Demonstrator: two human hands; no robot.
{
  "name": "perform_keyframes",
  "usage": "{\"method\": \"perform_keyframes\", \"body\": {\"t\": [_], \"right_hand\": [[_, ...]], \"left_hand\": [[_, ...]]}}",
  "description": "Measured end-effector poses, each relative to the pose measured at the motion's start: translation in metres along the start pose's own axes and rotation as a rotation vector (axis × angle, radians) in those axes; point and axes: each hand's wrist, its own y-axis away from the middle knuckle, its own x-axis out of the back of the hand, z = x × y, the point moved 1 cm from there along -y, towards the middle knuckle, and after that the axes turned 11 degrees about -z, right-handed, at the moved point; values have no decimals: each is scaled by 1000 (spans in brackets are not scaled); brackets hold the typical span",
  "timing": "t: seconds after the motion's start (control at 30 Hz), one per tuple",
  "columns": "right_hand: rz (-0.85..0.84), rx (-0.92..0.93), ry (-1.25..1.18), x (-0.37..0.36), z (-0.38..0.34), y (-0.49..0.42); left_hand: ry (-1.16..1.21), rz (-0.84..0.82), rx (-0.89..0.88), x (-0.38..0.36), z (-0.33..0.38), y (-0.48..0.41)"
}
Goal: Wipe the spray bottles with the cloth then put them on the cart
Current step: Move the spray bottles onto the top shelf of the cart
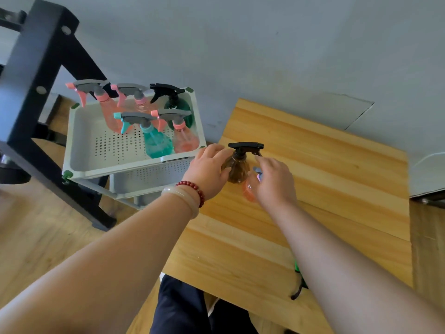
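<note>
Brown bottle, gripped by my left hand near the cart, could topple the adjacent pink bottle that my right hand clutches.

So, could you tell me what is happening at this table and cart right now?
A person is reaching with both hands over the wooden table. The left hand curls around the brown bottle, which stands upright. The right hand lies over the top of the pink bottle beside it; whether it grips is unclear. Five bottles already stand in the cart's top tray. No cloth is in view.
</note>
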Motion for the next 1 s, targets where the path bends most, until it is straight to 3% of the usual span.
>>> {"method": "perform_keyframes", "body": {"t": [0.4,0.83,1.0], "right_hand": [[102,52,143,-33,30,-9],[155,85,123,-33,31,-9],[80,49,128,-23,24,-5]], "left_hand": [[-80,-98,-28,-18,28,-74],[-40,11,-9,-5,10,-61],[15,58,4,0,12,-41]]}}
